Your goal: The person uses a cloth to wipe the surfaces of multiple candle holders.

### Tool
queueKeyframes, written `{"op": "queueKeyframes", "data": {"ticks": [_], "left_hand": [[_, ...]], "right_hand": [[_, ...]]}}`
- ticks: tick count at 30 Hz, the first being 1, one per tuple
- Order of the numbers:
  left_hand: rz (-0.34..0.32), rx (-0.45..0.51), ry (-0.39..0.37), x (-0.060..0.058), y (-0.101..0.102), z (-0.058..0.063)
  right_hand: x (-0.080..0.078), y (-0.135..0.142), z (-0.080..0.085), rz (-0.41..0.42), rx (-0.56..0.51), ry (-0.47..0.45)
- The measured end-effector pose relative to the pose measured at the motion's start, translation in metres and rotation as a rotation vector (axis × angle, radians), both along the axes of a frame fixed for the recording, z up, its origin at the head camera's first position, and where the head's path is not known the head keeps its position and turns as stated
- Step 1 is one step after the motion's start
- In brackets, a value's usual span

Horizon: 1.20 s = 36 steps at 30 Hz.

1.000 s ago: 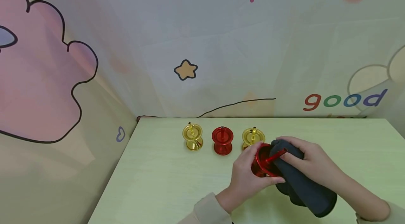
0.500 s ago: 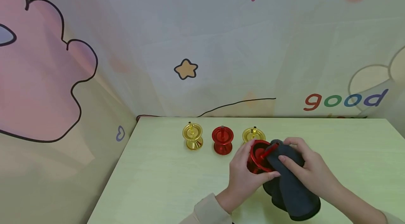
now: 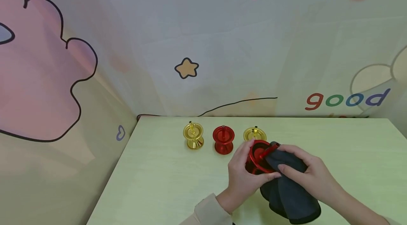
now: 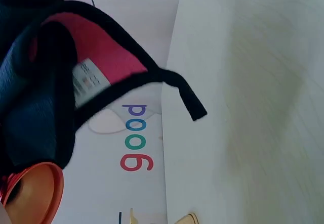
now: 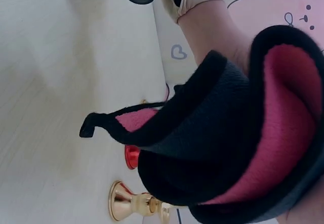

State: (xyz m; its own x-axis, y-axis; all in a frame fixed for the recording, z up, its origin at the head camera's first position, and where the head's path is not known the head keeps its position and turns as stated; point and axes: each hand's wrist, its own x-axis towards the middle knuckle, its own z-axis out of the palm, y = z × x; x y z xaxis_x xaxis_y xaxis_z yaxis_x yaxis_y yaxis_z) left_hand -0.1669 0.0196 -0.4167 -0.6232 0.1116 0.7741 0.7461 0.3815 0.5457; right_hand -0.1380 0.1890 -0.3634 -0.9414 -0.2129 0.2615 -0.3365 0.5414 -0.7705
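Observation:
My left hand point(image 3: 243, 175) grips a red metal candle holder point(image 3: 257, 155) by its side, tilted, with the central spike pointing up to the right. In my right hand point(image 3: 313, 173) is a dark grey cloth point(image 3: 290, 189), pinched between thumb and fingers and pressed against the holder's dish beside the spike. The cloth hangs below in folds. Its pink lining point(image 5: 286, 123) and black edging show in the right wrist view; a white label point(image 4: 90, 82) shows in the left wrist view. There, the holder's round base point(image 4: 38, 193) peeks out under the cloth.
On the pale green table point(image 3: 152, 182), a gold candle holder point(image 3: 193, 136), a red one point(image 3: 223, 139) and another gold one point(image 3: 254, 134) stand in a row toward the back. The held holder partly covers the rightmost. A printed fabric backdrop point(image 3: 222, 41) rises behind the table.
Both hands have shifted slightly left with the holder and the cloth. The cloth's hanging end has swung left, and my right fingers have moved along it. The three standing holders stay put.

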Motion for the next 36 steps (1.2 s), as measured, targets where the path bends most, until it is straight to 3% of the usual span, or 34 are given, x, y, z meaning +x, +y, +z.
{"op": "queueKeyframes", "data": {"ticks": [3, 6, 10, 12, 14, 17, 19, 23, 26, 31, 36], "left_hand": [[-0.039, -0.013, -0.012, 0.0, -0.002, 0.002], [-0.121, -0.06, -0.059, 0.001, -0.005, 0.006], [-0.342, -0.125, -0.264, 0.003, -0.011, 0.014], [-0.417, -0.147, -0.394, 0.003, -0.013, 0.018], [-0.448, -0.162, -0.488, 0.002, -0.015, 0.021], [-0.422, -0.154, -0.545, 0.001, -0.015, 0.021], [-0.376, -0.13, -0.521, 0.001, -0.014, 0.019], [-0.273, -0.067, -0.374, 0.005, -0.01, 0.011], [-0.215, -0.12, -0.283, 0.008, -0.007, 0.007], [-0.163, -0.233, -0.247, 0.01, -0.003, 0.008], [-0.151, -0.234, -0.171, 0.007, -0.006, 0.014]], "right_hand": [[-0.003, 0.003, 0.0, 0.008, -0.02, 0.006], [-0.009, 0.01, 0.001, 0.08, -0.062, 0.005], [-0.018, 0.022, 0.001, 0.214, -0.137, -0.042], [-0.02, 0.025, 0.0, 0.263, -0.165, -0.07], [-0.022, 0.027, -0.002, 0.279, -0.19, -0.095], [-0.022, 0.027, -0.006, 0.228, -0.179, -0.089], [-0.021, 0.026, -0.007, 0.154, -0.172, -0.099], [-0.019, 0.025, -0.006, 0.013, -0.191, -0.149], [-0.017, 0.023, -0.006, -0.036, -0.239, -0.184], [-0.013, 0.017, -0.007, -0.037, -0.318, -0.194], [-0.011, 0.014, -0.006, 0.009, -0.266, -0.144]]}}
